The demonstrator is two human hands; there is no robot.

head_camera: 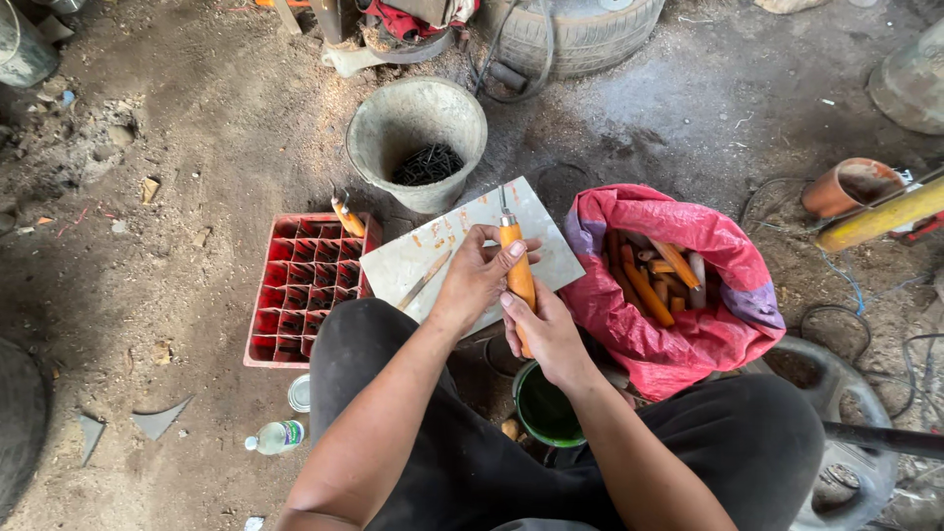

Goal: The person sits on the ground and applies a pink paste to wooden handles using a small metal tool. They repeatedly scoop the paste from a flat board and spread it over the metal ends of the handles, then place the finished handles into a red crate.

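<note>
Dusty earth floor spreads under the head view, with a grey bucket (417,138) of dark nails, a red crate (303,291) and a pale board (462,258) laid before the seated person's knees. Both hands meet over the board: the left hand (479,276) and the right hand (547,334) are each closed around an orange-handled tool (516,275), held upright with its metal tip up. Just beside them on the right, a pink sack (678,295) holds more orange handles, and a green cup (546,408) sits below the hands.
</note>
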